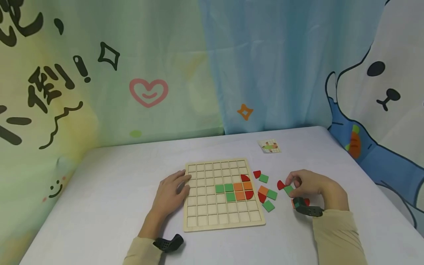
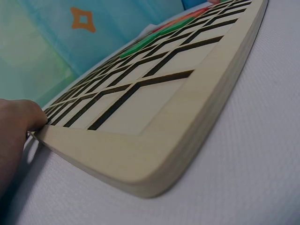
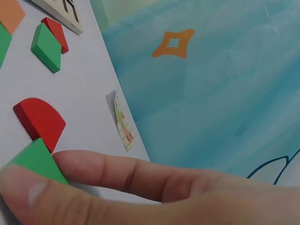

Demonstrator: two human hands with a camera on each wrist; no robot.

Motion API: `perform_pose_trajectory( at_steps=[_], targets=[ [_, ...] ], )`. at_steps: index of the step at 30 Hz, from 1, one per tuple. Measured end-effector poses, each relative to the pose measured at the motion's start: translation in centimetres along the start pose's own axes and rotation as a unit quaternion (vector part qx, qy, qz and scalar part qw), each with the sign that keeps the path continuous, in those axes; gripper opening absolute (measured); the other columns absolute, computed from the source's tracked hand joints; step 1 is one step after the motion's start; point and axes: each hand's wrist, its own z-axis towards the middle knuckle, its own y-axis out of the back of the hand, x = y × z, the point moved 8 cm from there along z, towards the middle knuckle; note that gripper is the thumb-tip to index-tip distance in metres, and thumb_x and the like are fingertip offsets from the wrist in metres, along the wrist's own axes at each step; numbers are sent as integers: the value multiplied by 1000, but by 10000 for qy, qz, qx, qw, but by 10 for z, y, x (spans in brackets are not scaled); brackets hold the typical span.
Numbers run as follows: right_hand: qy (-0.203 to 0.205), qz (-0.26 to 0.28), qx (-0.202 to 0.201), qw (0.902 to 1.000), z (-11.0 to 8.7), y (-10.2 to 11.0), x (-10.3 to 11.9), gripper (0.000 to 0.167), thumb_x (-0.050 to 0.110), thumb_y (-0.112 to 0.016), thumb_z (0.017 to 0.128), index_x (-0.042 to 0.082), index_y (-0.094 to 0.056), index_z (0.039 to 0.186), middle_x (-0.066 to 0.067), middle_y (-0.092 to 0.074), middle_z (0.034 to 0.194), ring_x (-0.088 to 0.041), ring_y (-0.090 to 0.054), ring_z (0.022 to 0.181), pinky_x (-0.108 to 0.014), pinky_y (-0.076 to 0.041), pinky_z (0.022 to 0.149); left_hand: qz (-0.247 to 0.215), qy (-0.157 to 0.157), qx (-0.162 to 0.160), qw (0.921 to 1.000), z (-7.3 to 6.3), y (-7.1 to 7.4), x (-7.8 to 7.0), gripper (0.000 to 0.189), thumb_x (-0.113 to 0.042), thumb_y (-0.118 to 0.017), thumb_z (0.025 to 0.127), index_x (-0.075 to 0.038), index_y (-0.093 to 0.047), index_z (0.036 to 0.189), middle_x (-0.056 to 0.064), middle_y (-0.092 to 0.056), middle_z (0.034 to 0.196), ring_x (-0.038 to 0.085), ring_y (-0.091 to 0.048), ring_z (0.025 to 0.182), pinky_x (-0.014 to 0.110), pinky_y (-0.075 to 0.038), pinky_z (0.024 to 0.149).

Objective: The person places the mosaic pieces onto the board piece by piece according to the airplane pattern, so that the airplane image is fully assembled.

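Note:
A wooden grid board lies on the table with several green, orange and red tiles set together in its right half. My left hand rests at the board's left edge, fingertips touching the frame. In the left wrist view, a digit lies on the rim near the corner. To the right of the board, my right hand pinches a green square tile between thumb and index finger. A red rounded tile lies right at that tile's corner.
Loose tiles lie between the board and my right hand, among them a green square, an orange square and a red rounded piece. More tiles are partly hidden under the right wrist. A small pattern card lies farther back.

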Motion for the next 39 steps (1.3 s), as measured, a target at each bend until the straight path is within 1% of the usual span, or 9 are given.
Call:
perform_pose_trajectory(
  at_steps=[5, 10, 14, 17, 22, 28, 34, 39],
  targets=[
    [-17, 85, 10, 10000, -1, -2, -4, 34, 24, -79, 75, 12, -61, 101, -3, -45, 75, -18, -46, 73, -29, -35, 59, -8, 46, 10, 10000, -2, -3, 1, 35, -33, -56, 92, -22, -63, 125, 1, -51, 142, 23, -44, 134, 49, -33, 111],
    [0, 151, -16, 9999, -2, -2, -9, 38, 25, -81, 73, 13, -61, 104, -4, -45, 79, -19, -46, 77, -29, -37, 60, -31, 67, -2, 10000, -3, -5, 1, 36, -34, -56, 92, -23, -63, 125, 0, -51, 142, 23, -44, 134, 50, -33, 111],
    [-38, 163, -21, 9999, -2, -4, -13, 38, 23, -80, 73, 14, -61, 105, -5, -44, 80, -20, -46, 79, -30, -36, 59, -60, 97, 47, 9999, -5, -6, 0, 35, -33, -56, 92, -22, -63, 125, 0, -51, 142, 23, -44, 134, 50, -32, 111],
    [-6, 119, -19, 9999, -1, -3, -13, 35, 23, -79, 75, 13, -62, 104, -4, -45, 78, -19, -46, 77, -30, -36, 59, -54, 40, 35, 10000, -5, -5, -1, 35, -32, -56, 92, -22, -63, 125, 1, -51, 142, 24, -44, 134, 50, -33, 111],
    [-22, 78, -21, 10000, 0, 0, -8, 36, 27, -79, 75, 14, -62, 104, -3, -46, 77, -19, -47, 76, -30, -36, 60, 12, -54, -32, 10000, -1, 1, -3, 35, -30, -57, 92, -21, -63, 125, 2, -52, 141, 25, -45, 133, 51, -34, 110],
    [-6, 87, 4, 10000, 2, 1, -6, 39, 24, -80, 73, 13, -61, 106, -3, -46, 77, -18, -47, 74, -29, -38, 60, 19, -44, 36, 10000, 1, 2, -3, 35, -31, -56, 93, -21, -62, 125, 2, -51, 142, 24, -44, 133, 50, -33, 110],
    [-9, 124, 21, 9999, 3, 0, -7, 37, 21, -78, 74, 12, -61, 106, -3, -45, 77, -18, -47, 73, -29, -38, 59, 14, 42, 119, 9999, 1, 2, -3, 35, -31, -54, 93, -21, -62, 126, 2, -50, 143, 24, -43, 135, 50, -32, 112],
    [10, 145, 13, 9999, 3, -1, -7, 36, 21, -77, 75, 10, -62, 106, -3, -45, 77, -18, -46, 74, -30, -37, 59, 35, 35, 108, 9999, 0, 2, -3, 35, -31, -54, 93, -21, -62, 126, 2, -50, 143, 24, -43, 135, 50, -32, 112]
  ],
)
